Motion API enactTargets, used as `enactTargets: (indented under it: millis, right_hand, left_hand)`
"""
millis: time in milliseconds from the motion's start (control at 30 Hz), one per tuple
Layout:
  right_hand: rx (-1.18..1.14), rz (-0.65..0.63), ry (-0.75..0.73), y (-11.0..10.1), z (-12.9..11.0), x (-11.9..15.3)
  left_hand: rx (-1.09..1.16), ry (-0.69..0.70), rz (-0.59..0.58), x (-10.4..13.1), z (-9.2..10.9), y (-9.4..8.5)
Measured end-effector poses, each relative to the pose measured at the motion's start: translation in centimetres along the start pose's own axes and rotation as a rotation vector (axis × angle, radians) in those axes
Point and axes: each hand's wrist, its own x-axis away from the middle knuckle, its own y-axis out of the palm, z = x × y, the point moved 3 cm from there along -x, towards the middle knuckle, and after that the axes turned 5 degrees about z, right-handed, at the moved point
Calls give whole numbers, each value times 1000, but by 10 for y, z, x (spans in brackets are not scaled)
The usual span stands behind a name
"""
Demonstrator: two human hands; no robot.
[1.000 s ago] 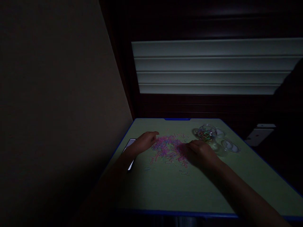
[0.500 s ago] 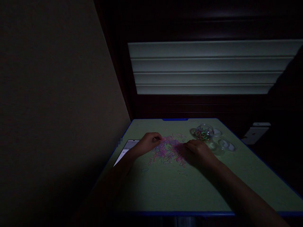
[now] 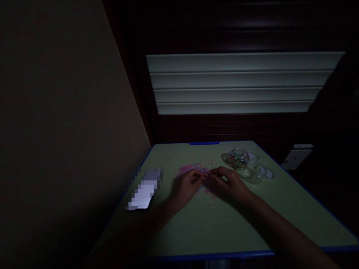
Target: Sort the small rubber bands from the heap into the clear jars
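A loose pile of small pink and purple rubber bands [image 3: 186,169] is spread over the table. Over it, my left hand [image 3: 188,187] pinches a little pink rubber band [image 3: 205,175] between thumb and fingertips. My right hand [image 3: 232,185] comes in close from the other side, its fingers curled and pressed together beside that band. What lies between the right fingertips is too dark and small to make out. Some thin bands [image 3: 213,206] lie apart, nearer the front.
A clear round jar [image 3: 238,158] of coloured bands stands at the back right, with clear empty containers and lids [image 3: 254,175] beside it. A lit phone [image 3: 144,190] lies on the left. The blue-edged table [image 3: 224,231] meets a wall [image 3: 70,93] on the left.
My left hand has moved right and a little nearer, bringing its fingertips close to the right hand's. My right hand has shifted slightly left. The phone shows more fully.
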Motion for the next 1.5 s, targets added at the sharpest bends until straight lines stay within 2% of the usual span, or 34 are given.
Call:
enactTargets:
  millis: [133, 400, 533, 700, 833, 1167, 1333, 1500]
  right_hand:
    - [-2, -10, 2, 0, 1, 0]
    - [-27, -41, -6, 3, -1, 1]
    - [-45, -38, 7, 6, -4, 1]
    - [-25, -49, 29, 10, -2, 2]
    - [64, -54, -7, 9, 0, 2]
    - [434, -55, -243, 8, 4, 3]
    - [624, 27, -259, -10, 13, -2]
    - [768, 248, -144, -49, 32, -7]
  left_hand:
    - [-82, 77, 11, 4, -4, 3]
    - [-244, 148, -1, 7, 1, 2]
    - [-270, 184, -36, 9, 0, 4]
    - [-278, 191, -26, 9, -2, 4]
    - [-274, 182, -30, 9, -2, 5]
    - [-260, 172, -43, 8, 0, 6]
    - [-263, 176, -53, 8, -2, 5]
    - [-274, 177, -49, 8, -3, 5]
